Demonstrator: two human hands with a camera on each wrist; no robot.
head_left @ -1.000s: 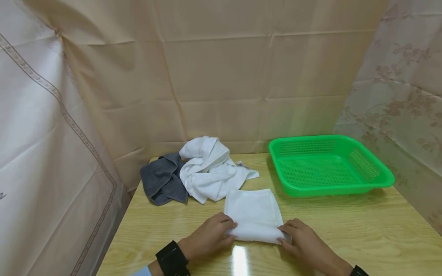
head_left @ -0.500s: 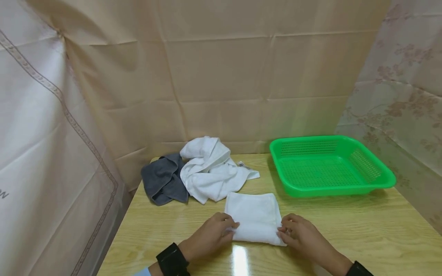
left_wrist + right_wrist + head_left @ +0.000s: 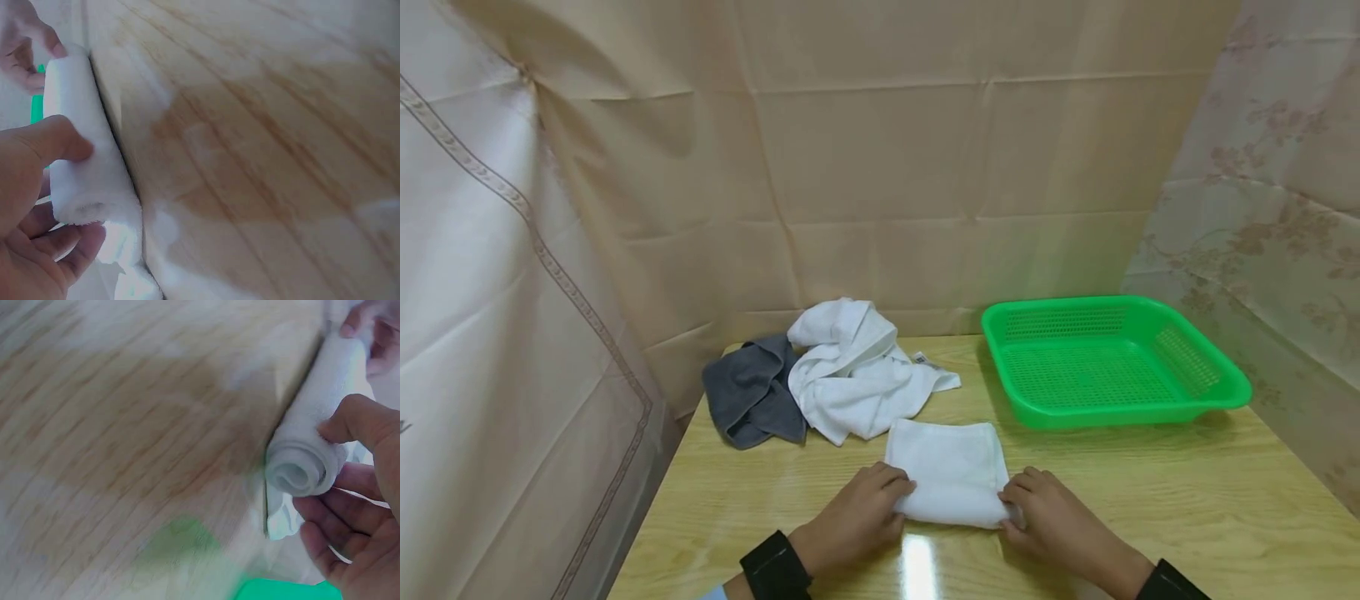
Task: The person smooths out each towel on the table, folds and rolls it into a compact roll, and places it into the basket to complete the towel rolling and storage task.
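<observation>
The rolled towel [image 3: 951, 504] was white, the crumpled cloth [image 3: 756, 396] dark grey, the basket [image 3: 1112, 416] green, and the tabletop [image 3: 1157, 492] yellowish wood-grained.

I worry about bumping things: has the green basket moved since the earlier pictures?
No. In the head view, the green basket holds the same place on the table; the whole picture shifts slightly, basket and table together.

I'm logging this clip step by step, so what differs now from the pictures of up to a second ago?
The towel's far edge has come slightly toward the person, and its flat part looks a bit shorter than a second ago. The left hand and right hand hold the rolled ends, as then. The basket, grey cloth and white pile stayed put.
</observation>
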